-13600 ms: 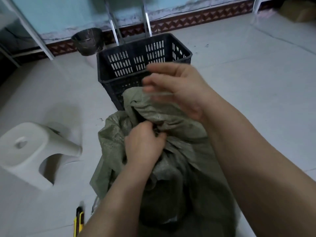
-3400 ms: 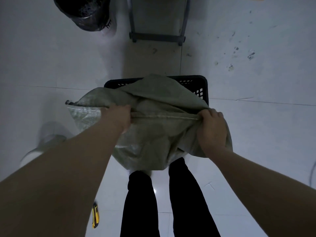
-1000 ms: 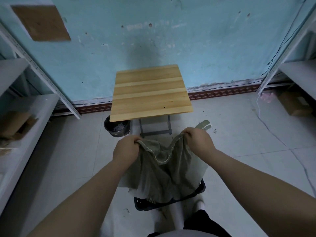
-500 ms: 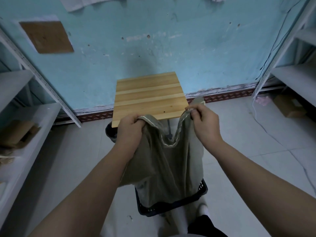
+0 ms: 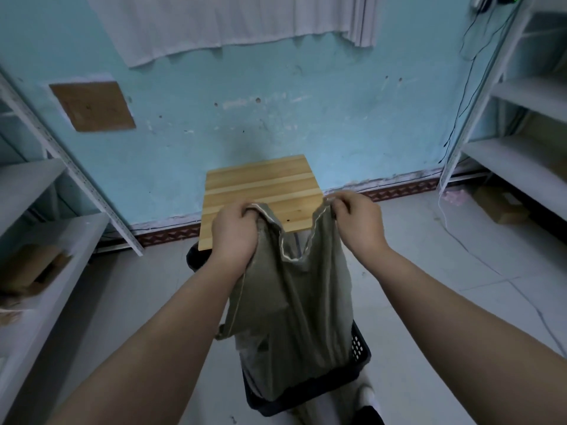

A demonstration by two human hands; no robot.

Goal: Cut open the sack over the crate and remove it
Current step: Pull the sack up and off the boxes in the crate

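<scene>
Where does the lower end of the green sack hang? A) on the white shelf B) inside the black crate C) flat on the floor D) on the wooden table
B: the left hand and right hand hold up the sack by its top edge, and its lower end drops into the black crate.

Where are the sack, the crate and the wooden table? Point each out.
sack [image 5: 294, 317]: head view, middle of the hanging cloth.
crate [image 5: 359, 351]: head view, perforated right wall.
wooden table [image 5: 260, 185]: head view, bare slatted top.
</scene>
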